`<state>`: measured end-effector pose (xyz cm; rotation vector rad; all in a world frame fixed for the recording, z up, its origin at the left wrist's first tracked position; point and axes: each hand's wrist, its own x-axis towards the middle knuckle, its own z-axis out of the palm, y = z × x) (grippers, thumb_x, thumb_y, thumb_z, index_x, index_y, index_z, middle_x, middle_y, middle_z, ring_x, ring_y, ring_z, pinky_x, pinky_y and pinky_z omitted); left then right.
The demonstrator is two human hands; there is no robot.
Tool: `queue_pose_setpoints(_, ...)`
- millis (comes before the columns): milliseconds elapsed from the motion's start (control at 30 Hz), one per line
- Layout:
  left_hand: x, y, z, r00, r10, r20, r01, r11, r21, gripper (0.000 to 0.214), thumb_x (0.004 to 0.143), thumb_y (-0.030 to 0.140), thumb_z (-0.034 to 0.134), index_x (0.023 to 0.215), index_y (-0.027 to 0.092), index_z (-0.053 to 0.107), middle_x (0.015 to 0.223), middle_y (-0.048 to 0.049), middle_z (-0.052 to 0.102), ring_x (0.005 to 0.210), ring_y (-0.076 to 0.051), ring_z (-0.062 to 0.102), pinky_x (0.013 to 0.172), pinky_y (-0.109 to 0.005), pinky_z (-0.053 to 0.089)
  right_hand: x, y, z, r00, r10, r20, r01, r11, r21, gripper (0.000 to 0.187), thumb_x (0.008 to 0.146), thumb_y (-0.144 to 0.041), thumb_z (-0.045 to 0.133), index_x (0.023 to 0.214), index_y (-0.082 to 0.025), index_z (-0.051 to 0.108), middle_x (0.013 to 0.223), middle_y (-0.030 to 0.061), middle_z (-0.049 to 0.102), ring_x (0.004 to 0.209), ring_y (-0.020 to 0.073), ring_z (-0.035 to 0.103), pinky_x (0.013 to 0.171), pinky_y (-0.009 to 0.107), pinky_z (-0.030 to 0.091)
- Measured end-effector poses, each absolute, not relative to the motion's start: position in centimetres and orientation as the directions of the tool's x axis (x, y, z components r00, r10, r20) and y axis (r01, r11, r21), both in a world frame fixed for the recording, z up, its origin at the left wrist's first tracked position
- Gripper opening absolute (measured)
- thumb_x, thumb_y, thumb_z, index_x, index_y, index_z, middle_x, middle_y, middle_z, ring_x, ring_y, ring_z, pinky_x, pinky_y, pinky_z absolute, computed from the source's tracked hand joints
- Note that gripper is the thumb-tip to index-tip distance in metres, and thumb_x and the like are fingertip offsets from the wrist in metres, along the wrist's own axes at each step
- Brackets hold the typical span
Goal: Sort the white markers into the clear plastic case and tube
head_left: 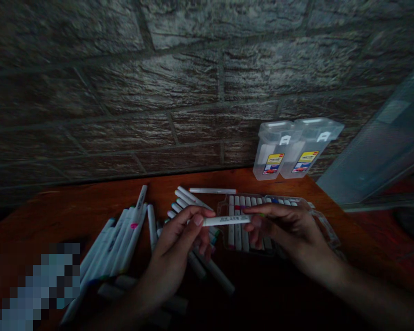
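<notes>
A white marker pen (227, 220) is held level between both hands above the table. My left hand (179, 243) pinches its left end between thumb and fingers. My right hand (286, 230) grips its right end with curled fingers. Beneath my right hand lies a clear plastic case (326, 225) with a row of white markers (239, 204) in it. Several loose white markers (124, 234) lie on the table to the left, and a few more (188, 196) lie behind my left hand.
The reddish wooden table (72, 207) stands against a dark stone-pattern wall (124, 92). Two upright clear marker boxes (290, 149) with yellow labels stand at the back. A single marker (212, 190) lies near them. A grey slanted panel (379, 147) is at the right.
</notes>
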<state>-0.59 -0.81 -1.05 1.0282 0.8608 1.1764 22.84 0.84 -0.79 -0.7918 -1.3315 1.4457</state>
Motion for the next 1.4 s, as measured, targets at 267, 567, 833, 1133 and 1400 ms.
queue_pose_setpoints(267, -1.24, -0.66, -0.28, 0.209, 0.972, 0.106, -0.421, -0.008, 0.907, 0.023, 0.099, 0.03, 0.063, 0.109, 0.016, 0.078, 0.074, -0.0032, 0.069, 0.059, -0.011, 0.06, 0.055, -0.023, 0.053, 22.77, 1.76, -0.85, -0.259, 0.961, 0.1, -0.351, 0.002, -0.936, 0.011, 0.091, -0.03, 0.078, 0.089, -0.02, 0.08, 0.076, 0.0027, 0.076, 0.056, 0.0107, 0.069, 0.052, 0.018, 0.058)
queue_pose_setpoints(567, -1.34, -0.74, -0.27, 0.267, 0.952, 0.148, -0.479, -0.002, 0.878, 0.021, 0.096, 0.024, 0.067, 0.113, 0.017, 0.079, 0.081, -0.0052, 0.074, 0.058, -0.01, 0.061, 0.057, -0.022, 0.055, 22.85, 1.71, -0.71, -0.268, 0.963, 0.03, -0.398, -0.082, -0.914, 0.011, 0.087, -0.029, 0.082, 0.088, -0.018, 0.08, 0.076, 0.0037, 0.077, 0.055, 0.0108, 0.07, 0.051, 0.017, 0.057)
queue_pose_setpoints(833, -1.39, -0.89, -0.05, 0.347, 0.92, 0.18, -0.526, 0.032, 0.85, 0.019, 0.093, 0.025, 0.072, 0.11, 0.018, 0.079, 0.08, -0.0068, 0.079, 0.056, -0.01, 0.061, 0.056, -0.023, 0.054, 22.76, 1.51, -0.53, -0.306, 0.952, -0.006, -0.442, -0.147, -0.885, 0.01, 0.085, -0.028, 0.083, 0.086, -0.018, 0.08, 0.075, 0.0037, 0.077, 0.056, 0.0116, 0.07, 0.05, 0.018, 0.057)
queue_pose_setpoints(1133, -1.41, -0.92, -0.27, 0.336, 0.926, 0.17, -0.48, 0.014, 0.877, 0.019, 0.092, 0.029, 0.075, 0.107, 0.02, 0.08, 0.08, -0.0054, 0.08, 0.055, -0.008, 0.062, 0.056, -0.02, 0.054, 22.84, 1.47, -0.66, -0.313, 0.95, 0.0, -0.431, -0.142, -0.891, 0.009, 0.087, -0.029, 0.082, 0.086, -0.02, 0.079, 0.074, 0.0025, 0.077, 0.056, 0.0115, 0.069, 0.049, 0.018, 0.057)
queue_pose_setpoints(1400, -1.52, -0.54, -0.52, 0.213, 0.97, 0.118, -0.309, -0.048, 0.95, 0.016, 0.091, 0.029, 0.077, 0.104, 0.02, 0.081, 0.076, -0.005, 0.08, 0.055, -0.009, 0.062, 0.055, -0.019, 0.055, 23.03, 1.51, -0.65, -0.263, 0.961, 0.084, -0.366, -0.019, -0.931, 0.014, 0.089, -0.032, 0.08, 0.083, -0.019, 0.078, 0.073, 0.0025, 0.076, 0.054, 0.0116, 0.069, 0.049, 0.018, 0.057)
